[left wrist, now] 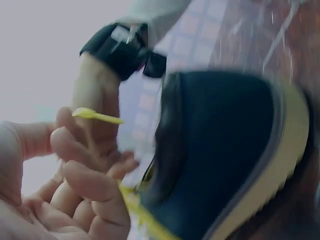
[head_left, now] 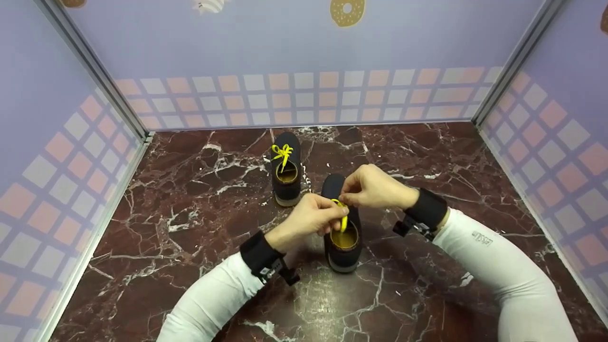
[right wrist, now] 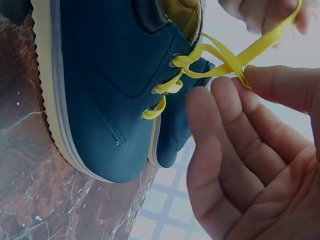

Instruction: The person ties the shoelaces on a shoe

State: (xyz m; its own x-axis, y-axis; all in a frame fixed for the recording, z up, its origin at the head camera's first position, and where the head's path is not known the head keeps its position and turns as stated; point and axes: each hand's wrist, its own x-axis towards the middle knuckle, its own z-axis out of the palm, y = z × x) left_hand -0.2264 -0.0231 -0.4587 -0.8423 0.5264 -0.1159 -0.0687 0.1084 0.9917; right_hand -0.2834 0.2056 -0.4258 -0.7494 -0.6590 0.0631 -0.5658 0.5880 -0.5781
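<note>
A dark blue shoe (head_left: 343, 262) with yellow laces stands on the tabletop, its toe pointing away from me. From the left, my left hand (head_left: 313, 213) pinches a yellow shoelace (head_left: 344, 223), and part of the lace hangs over the shoe's opening. On the other side, my right hand (head_left: 377, 187) bends in over the lacing. The right wrist view shows its thumb and a fingertip pinching a loop of the lace (right wrist: 235, 65) beside the eyelets. In the left wrist view a lace end (left wrist: 97, 116) sticks out past the left fingers (left wrist: 92, 182).
A second dark shoe (head_left: 287, 191), its yellow lace tied in a bow (head_left: 282, 152), stands farther back and to the left. The reddish-brown marbled tabletop (head_left: 199, 266) is bordered by lilac checked panels (head_left: 304, 97) at the back and both sides.
</note>
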